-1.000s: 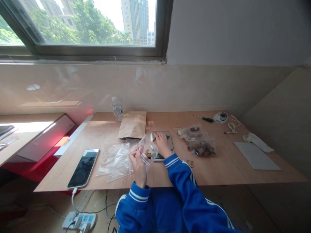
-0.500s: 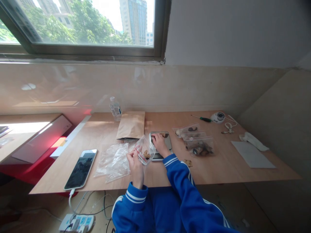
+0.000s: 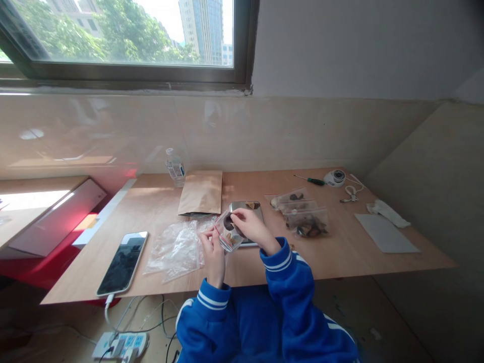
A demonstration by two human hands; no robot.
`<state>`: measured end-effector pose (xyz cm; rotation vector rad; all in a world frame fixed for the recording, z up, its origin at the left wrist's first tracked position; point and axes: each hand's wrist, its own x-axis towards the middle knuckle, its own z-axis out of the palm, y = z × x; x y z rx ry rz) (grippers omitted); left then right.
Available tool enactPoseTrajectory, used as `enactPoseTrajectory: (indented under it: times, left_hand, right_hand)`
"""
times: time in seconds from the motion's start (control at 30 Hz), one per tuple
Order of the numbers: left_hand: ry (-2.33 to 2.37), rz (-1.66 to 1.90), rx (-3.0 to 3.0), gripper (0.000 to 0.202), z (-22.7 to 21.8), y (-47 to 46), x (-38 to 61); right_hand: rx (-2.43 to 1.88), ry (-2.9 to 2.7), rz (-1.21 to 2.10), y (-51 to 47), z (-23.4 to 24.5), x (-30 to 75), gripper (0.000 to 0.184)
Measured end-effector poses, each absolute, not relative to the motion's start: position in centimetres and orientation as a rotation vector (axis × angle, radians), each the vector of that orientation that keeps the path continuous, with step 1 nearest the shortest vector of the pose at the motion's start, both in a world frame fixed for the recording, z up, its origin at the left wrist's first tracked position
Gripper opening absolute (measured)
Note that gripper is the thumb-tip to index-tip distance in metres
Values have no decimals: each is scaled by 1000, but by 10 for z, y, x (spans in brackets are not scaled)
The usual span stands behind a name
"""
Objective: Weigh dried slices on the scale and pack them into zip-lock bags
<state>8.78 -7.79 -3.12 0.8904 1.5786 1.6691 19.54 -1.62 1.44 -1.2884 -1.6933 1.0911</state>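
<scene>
My left hand (image 3: 215, 256) pinches the edge of a small clear zip bag (image 3: 235, 244) and tilts it up over the table. A light-brown dried piece (image 3: 230, 237) shows inside the bag. The fingers of my right hand (image 3: 256, 227) are closed on a dark, flat dried piece (image 3: 228, 222) at the bag's mouth; whether it is partly inside I cannot tell. Behind both hands lies a flat silver scale (image 3: 258, 209), partly covered by them, with a brown dried piece (image 3: 250, 205) on its top.
Left of my hands lie crumpled clear bags (image 3: 174, 249) and a charging phone (image 3: 123, 263). A brown paper bag (image 3: 201, 194) and a plastic bottle (image 3: 175, 169) stand behind. Filled zip bags (image 3: 307, 222), a screwdriver (image 3: 314, 181), a white camera (image 3: 335, 178) and paper (image 3: 383, 234) lie rightward.
My right hand has lifted off the scale and come left to the bag with a dark piece in its fingers. My left hand still holds the bag. The view has shifted slightly.
</scene>
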Motion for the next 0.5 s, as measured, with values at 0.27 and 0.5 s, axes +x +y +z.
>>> enactPoseTrajectory:
  times: [0.27,0.5]
  left_hand:
    - [1636,1661,946,26,-24,-84,96]
    - [1618,1703,771,22,-30,-81,85]
  right_hand:
    - [-1441,-1905,866,-34,42,180,38]
    - [-1572,-1517,507,18,-16,220,27]
